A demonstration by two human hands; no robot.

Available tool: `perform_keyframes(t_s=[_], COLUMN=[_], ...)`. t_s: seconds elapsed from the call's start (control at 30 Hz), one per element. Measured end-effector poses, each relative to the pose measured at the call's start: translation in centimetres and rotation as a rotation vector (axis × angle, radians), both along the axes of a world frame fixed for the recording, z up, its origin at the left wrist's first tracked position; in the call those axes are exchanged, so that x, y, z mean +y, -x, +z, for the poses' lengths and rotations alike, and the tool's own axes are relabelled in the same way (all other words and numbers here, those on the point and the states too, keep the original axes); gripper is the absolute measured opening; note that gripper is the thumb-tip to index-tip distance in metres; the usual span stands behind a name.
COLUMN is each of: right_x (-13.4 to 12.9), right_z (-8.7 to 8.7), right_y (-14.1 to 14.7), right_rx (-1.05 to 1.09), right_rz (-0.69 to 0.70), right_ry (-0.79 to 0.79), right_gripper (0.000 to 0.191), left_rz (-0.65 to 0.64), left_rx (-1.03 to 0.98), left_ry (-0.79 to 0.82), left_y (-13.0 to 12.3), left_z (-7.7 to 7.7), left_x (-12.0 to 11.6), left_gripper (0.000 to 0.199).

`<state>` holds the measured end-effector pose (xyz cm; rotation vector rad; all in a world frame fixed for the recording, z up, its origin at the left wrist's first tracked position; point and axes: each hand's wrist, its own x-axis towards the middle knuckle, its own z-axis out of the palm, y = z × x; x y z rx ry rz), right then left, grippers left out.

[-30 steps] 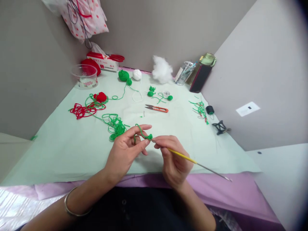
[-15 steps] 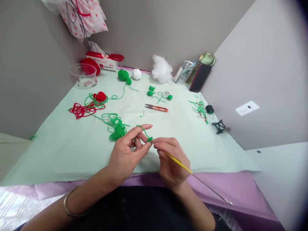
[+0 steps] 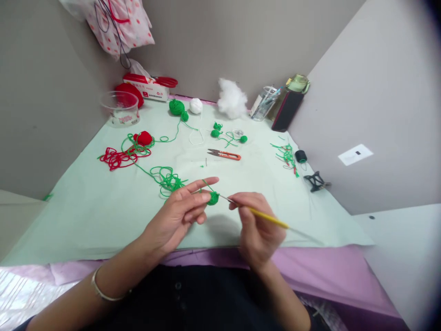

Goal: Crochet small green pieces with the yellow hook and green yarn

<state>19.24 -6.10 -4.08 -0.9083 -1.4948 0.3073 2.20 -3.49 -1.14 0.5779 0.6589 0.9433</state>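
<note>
Your right hand is drawing rightward, gripping the crochet hook. Your left hand is pinching the green crochet piece, probably keeping its yarn taut.

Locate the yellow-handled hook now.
The yellow-handled hook is right of centre in the head view, held in the right hand, its tip at the green crocheted piece.

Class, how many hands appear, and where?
2: left of centre, the left hand holding a green crochet piece; right of centre, the right hand gripping a crochet hook.
</note>
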Motion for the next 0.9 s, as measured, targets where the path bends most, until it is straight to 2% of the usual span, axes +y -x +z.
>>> perform_keyframes(t_s=[0.07, 0.13, 0.2, 0.3, 0.43, 0.53, 0.67, 0.73, 0.8, 0.9], right_x=[0.2, 0.4, 0.5, 0.5, 0.2, 0.2, 1.0, 1.3, 1.3, 0.9], right_z=[0.7, 1.0, 1.0, 0.8, 0.6, 0.8, 1.2, 1.3, 1.2, 1.0], right_y=[-0.2, -0.1, 0.1, 0.5, 0.5, 0.1, -0.6, -0.7, -0.5, 0.1], right_rx=[0.231, 0.347, 0.327, 0.265, 0.229, 0.315, 0.616, 0.688, 0.67, 0.462], right_rz=[0.092, 0.179, 0.231, 0.2, 0.173, 0.225, 0.296, 0.331, 0.355, 0.302], right_ry=[0.128, 0.2, 0.221, 0.225, 0.201, 0.239, 0.382, 0.441, 0.456, 0.371], right_gripper=[0.023, 0.02, 0.019, 0.022, 0.021, 0.018, 0.014, 0.015, 0.016, 0.015], left_rz=[0.041, 0.047, 0.021, 0.019, 0.057, 0.003, -0.095, -0.099, -0.062, 0.017], left_rx=[0.029, 0.062, 0.091, 0.15, 0.175, 0.093, -0.035, -0.051, -0.006, 0.113], left_ry=[-0.072, -0.148, -0.192, -0.215, -0.169, -0.083, -0.031, -0.04, -0.069, -0.169], left_y=[0.1, 0.1, -0.2, -0.4, -0.6, -0.6, -0.2, -0.1, -0.2, -0.5], left_z=[0.0, 0.0, 0.0, -0.1, -0.1, 0.1, 0.2, 0.1, -0.1, -0.6], left_x=[0.2, 0.1, -0.1, -0.3, -0.3, -0.1, 0.2, 0.2, 0.1, -0.1], left_gripper=[0.029, 0.028, 0.028, 0.027, 0.039, 0.048, 0.037, 0.031, 0.032, 0.035])
